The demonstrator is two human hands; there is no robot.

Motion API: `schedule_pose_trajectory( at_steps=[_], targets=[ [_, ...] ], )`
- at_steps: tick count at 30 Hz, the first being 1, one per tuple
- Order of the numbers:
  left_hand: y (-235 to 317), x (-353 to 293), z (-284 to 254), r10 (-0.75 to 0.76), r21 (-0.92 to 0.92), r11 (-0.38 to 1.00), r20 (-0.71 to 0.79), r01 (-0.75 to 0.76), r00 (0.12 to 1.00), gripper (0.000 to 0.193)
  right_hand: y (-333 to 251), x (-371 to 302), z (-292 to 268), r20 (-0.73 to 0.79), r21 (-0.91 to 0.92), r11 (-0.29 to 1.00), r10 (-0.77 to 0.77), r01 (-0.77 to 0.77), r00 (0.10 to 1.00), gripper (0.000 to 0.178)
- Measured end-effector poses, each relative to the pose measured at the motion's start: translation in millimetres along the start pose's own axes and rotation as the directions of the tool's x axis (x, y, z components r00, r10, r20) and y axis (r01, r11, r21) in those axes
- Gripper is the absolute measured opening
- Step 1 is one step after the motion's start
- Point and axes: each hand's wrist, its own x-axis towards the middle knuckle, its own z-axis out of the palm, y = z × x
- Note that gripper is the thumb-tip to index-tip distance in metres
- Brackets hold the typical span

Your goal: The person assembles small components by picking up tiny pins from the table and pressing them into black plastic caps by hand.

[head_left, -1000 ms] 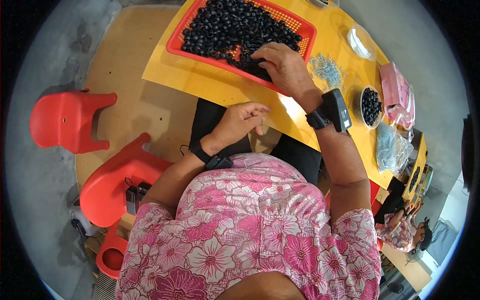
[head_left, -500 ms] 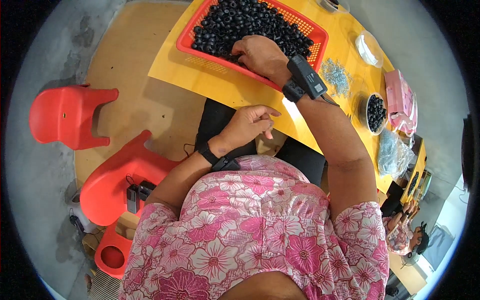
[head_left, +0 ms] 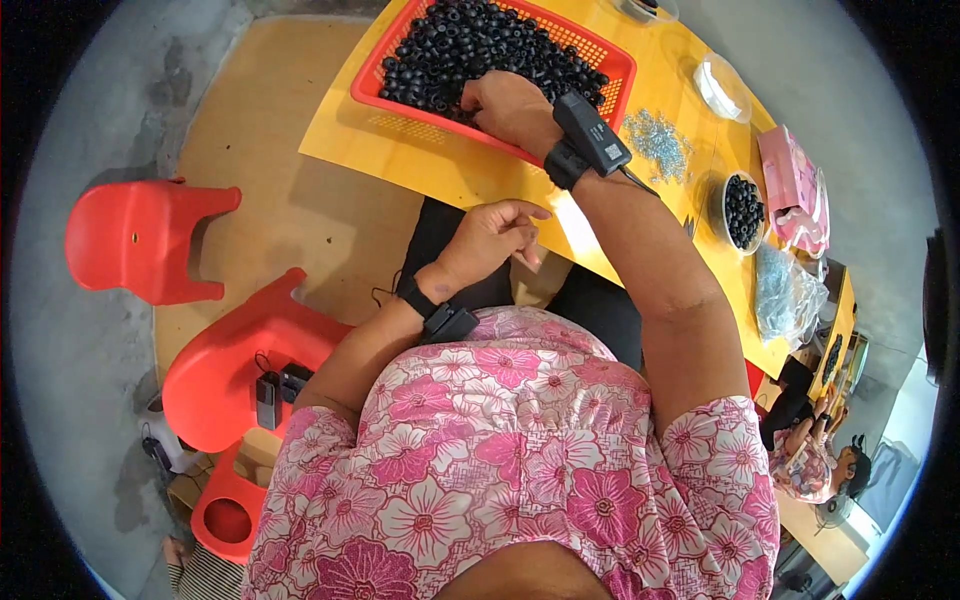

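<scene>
My right hand [head_left: 512,108] reaches over the near rim of a red plastic basket [head_left: 445,122]. Its fingers curl down among many small black ring-like parts [head_left: 470,45], which fill the basket; the fingertips are hidden, so what they grip does not show. A strap and a black device sit on that wrist. Below the basket, in front of my body, my left hand [head_left: 488,245] hovers by the table's near edge. Its index finger reaches forward and the other fingers bend loosely, with nothing visible in them.
On the yellow table [head_left: 400,160], right of the basket, lie a heap of small clear-silver pieces [head_left: 658,145], a tub of black parts [head_left: 743,212], a white round container [head_left: 722,88], a pink bag [head_left: 793,180] and a clear plastic bag [head_left: 785,295]. Red chairs [head_left: 130,242] stand left. Another person [head_left: 815,465] sits far right.
My right hand stays in the basket's black parts, with its forearm shifted slightly left. My left hand has moved a little, its fingers still loosely bent. The whole view has shifted slightly.
</scene>
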Motion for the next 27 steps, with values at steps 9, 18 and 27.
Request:
schedule_pose_trajectory(
  at_steps=[9,18,27],
  targets=[
    [-5,-1,3,0.074,0.086,0.994,-0.005,-0.073,0.997,0.024,7,-28,-5,-0.226,0.352,0.93,-0.024,0.105,0.974,0.021],
    [-2,-16,12,0.041,0.015,0.999,-0.145,-0.04,0.989,0.02,-13,-151,-5,-0.227,0.974,0.057,0.263,0.22,0.938,0.02],
    [21,-12,43,0.32,0.046,0.947,-0.108,-0.317,0.941,0.028,-17,-213,25,-0.09,0.891,-0.375,0.407,0.256,0.909,0.021]
  ],
)
